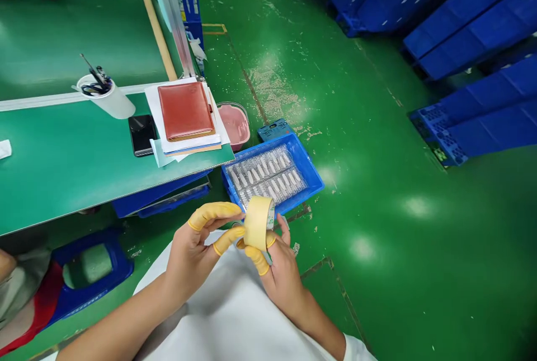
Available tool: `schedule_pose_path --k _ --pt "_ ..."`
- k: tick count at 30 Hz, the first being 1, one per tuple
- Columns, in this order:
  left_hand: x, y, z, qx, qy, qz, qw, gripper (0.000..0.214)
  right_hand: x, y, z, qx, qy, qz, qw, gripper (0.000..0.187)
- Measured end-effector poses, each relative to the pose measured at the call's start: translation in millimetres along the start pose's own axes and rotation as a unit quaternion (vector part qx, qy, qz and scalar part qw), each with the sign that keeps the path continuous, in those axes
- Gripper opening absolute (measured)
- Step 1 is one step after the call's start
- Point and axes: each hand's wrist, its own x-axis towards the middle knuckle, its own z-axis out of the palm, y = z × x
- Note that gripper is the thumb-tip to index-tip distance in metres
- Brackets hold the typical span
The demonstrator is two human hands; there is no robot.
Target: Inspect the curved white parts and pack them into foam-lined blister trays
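Note:
A roll of cream masking tape [257,224] is held up in front of my white clothing, with green print showing inside its core. My right hand [282,266] grips the roll from below and behind, its thumb against the lower edge. From the left, my left hand [195,246] brings thumb and index finger to the roll's side, the tips touching the tape. Yellow finger cots cover several fingertips on both hands. Just beyond the roll, a blue crate [312,179] holds clear plastic trays [266,173] with rows of small whitish pieces.
On the green workbench [54,165] at left are a white pen cup [111,101], a black phone [141,134] and a red-brown notebook [185,110] on papers. A pink basin [233,126] stands behind the crate. Blue stacked crates [495,109] stand right; a person sits by a blue stool [98,288].

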Motion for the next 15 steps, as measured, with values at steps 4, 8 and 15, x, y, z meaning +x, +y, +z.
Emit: schedule_pose_path --k 4,8,15 --pt "0.6 -0.3 -2.8 0.063 0.006 0.029 0.998 0.029 5.8 -2.1 -2.5 -0.045 -0.015 -0.021 0.999 0.025" --pt "0.8 0.2 -5.4 0.122 0.010 0.039 0.992 0.026 11.3 -3.8 -7.1 -0.080 -0.023 -0.043 0.996 0.027" --pt "6.5 3.7 -7.3 0.144 -0.012 0.055 0.988 0.016 11.2 -0.2 -12.0 -0.097 -0.063 -0.056 0.992 0.025"
